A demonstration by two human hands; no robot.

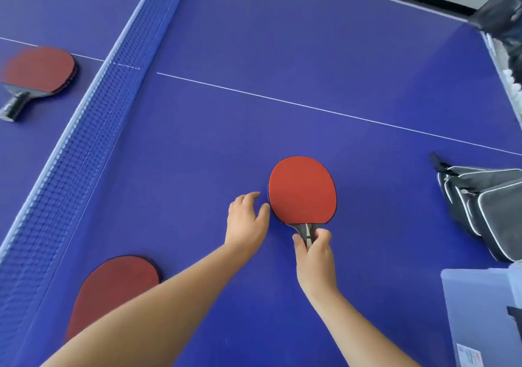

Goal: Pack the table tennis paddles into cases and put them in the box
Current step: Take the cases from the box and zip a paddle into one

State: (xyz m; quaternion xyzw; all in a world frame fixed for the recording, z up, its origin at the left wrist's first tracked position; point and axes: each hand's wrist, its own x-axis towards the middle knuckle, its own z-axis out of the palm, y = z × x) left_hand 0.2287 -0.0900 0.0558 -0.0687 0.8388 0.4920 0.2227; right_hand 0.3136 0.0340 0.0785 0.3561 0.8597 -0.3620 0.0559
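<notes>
On the blue table (282, 112), right hand (315, 256) grips a paddle (302, 190) handle — left hand (247, 219) relaxed beside it.

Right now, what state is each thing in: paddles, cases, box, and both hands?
Centre paddle: flat on the table, red side up, uncased.
Right hand: pinches that paddle's handle.
Left hand: open, fingertips at the blade's left edge.
Near-left paddle: lying flat, partly hidden by the forearm.
Paddle beyond the net: lying flat, untouched.
Cases: stacked at the right edge; zips unclear.
Box: clear, lower right, contents not visible.

Bright, even light on the blue table (310, 55) — soft shadows, blurred left edge, wide-angle bending.
</notes>
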